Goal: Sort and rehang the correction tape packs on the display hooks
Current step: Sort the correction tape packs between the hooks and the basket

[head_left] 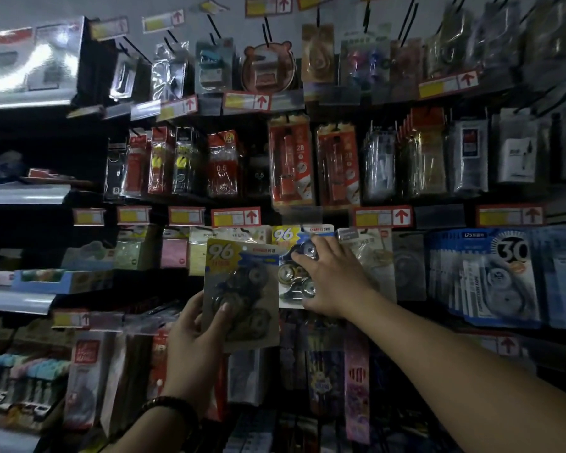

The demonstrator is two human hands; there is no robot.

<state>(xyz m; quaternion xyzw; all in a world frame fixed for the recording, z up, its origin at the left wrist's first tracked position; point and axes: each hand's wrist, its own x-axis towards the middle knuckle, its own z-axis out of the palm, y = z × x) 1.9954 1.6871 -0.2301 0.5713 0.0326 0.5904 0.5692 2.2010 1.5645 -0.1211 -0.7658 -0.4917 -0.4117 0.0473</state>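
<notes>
My left hand [195, 335] grips a correction tape pack [242, 289] with a yellow "96" on its card, held in front of the display by its lower left corner. A second "96" pack [291, 256] hangs on a hook just to its right. My right hand [327, 282] lies on that hanging pack, with fingers spread over its blister and thumb at the lower edge. Blue "30" correction tape packs [490, 276] hang in a thick row further right.
Hooks above carry pencil lead and pen packs [291, 161] with red-arrow price tags [236, 217]. Pale sticky-note packs [174, 250] hang at the left. Shelves [17, 299] jut out on the left, and more hanging stationery [356, 380] fills the rows below.
</notes>
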